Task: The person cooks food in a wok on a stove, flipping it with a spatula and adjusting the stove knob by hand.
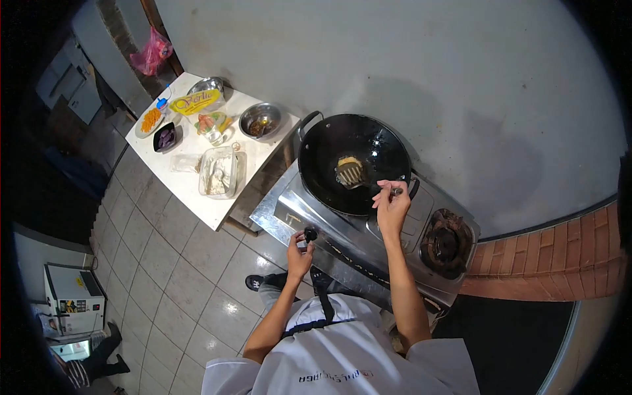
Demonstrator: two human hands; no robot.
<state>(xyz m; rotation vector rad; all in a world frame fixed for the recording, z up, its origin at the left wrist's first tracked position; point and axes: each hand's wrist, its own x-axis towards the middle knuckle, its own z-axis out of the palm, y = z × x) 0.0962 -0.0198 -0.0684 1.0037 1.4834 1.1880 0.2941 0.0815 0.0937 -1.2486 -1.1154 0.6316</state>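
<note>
Wok (326, 148), black, two loop handles, set on the left side of a steel stove (421, 214); inside it, a slotted spatula (351, 173), head down near the bottom, beside a small yellowish piece of food (349, 160). Right hand (391, 205), one: fingers curled closed around the spatula's handle, above the wok's near right rim. Left hand (300, 255), one: thumb and fingers partly bent, pinched about a black knob (310, 234) on the stove's front. Burner (447, 243), one, bare and browned, right of the wok. White table (253, 156), left of the stove, bearing: metal bowl (260, 121) with dark contents, nearest the wok; clear rectangular container (218, 172), whitish inside; yellow-labelled package (195, 102); dark dish (164, 137) of purple pieces; plate (150, 122) of orange pieces. Other person (99, 349), one, lower left, partly visible, well apart from both hands.
</note>
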